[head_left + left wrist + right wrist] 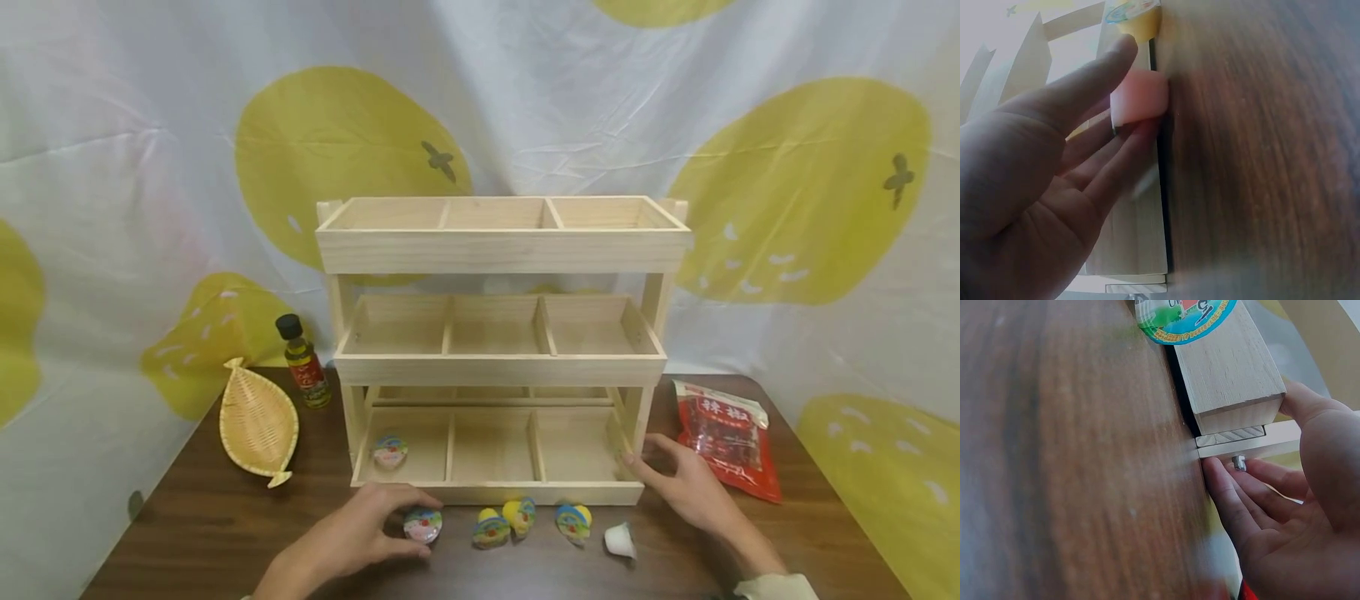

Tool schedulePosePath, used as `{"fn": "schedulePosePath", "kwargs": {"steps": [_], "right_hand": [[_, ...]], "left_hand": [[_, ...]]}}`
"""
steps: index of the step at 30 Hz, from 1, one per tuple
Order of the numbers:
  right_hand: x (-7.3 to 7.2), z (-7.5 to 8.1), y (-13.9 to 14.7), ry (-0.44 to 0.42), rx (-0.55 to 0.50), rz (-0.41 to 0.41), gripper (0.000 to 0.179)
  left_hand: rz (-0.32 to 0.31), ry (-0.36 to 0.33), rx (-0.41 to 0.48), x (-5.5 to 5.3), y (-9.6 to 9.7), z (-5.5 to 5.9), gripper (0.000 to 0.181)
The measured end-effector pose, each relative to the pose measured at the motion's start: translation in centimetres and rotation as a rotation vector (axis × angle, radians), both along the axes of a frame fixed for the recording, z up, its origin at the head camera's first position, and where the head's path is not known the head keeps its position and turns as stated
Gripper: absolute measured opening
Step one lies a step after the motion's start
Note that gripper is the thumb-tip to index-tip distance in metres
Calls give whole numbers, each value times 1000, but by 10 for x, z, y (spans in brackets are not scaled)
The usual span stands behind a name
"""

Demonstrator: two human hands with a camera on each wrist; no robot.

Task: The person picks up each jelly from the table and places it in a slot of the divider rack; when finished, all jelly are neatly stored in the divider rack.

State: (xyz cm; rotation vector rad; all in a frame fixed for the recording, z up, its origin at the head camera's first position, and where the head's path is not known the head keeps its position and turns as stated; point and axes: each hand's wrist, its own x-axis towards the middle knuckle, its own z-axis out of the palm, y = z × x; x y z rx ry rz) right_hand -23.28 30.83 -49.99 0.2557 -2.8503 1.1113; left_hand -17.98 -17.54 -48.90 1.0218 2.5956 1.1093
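Note:
My left hand (pixel 360 533) is spread around a pink jelly cup (pixel 1140 97) at the table's front. Its fingertips are right at the cup's lid side, and the thumb stands straight beside it. In the head view that cup's printed lid (pixel 423 526) shows between thumb and index finger. My right hand (pixel 686 483) grips the right end of the wooden three-tier rack (pixel 498 371). In the right wrist view, its thumb lies behind the rack's front board (pixel 1235 369) and its fingers press the outer side. Another jelly cup (pixel 389 451) sits in the bottom tier's left compartment.
Along the rack's front lie yellow jelly cups (pixel 491 529) and a white one (pixel 619 542). A woven basket (pixel 258 421) and an oil bottle (pixel 306 367) stand left. A red bag of dried chillies (pixel 727 437) lies right. A patterned cloth (pixel 525 100) hangs behind.

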Motion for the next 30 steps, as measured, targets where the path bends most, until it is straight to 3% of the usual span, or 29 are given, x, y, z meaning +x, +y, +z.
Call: {"fn": "schedulePosePath", "kwargs": {"steps": [9, 15, 17, 24, 30], "right_hand": [[1, 0, -1, -13, -12, 7, 48], [1, 0, 0, -16, -21, 12, 47], [1, -1, -1, -15, -21, 12, 47], [0, -2, 0, -9, -12, 11, 49], [-2, -3, 1, -2, -10, 10, 46]], "left_hand": [[26, -64, 36, 0, -2, -3, 53], [-8, -48, 60, 1, -1, 0, 46], [-17, 2, 62, 2, 0, 4, 43], [25, 314, 114, -2, -3, 23, 49], [123, 389, 174, -14, -3, 31, 47]]}}
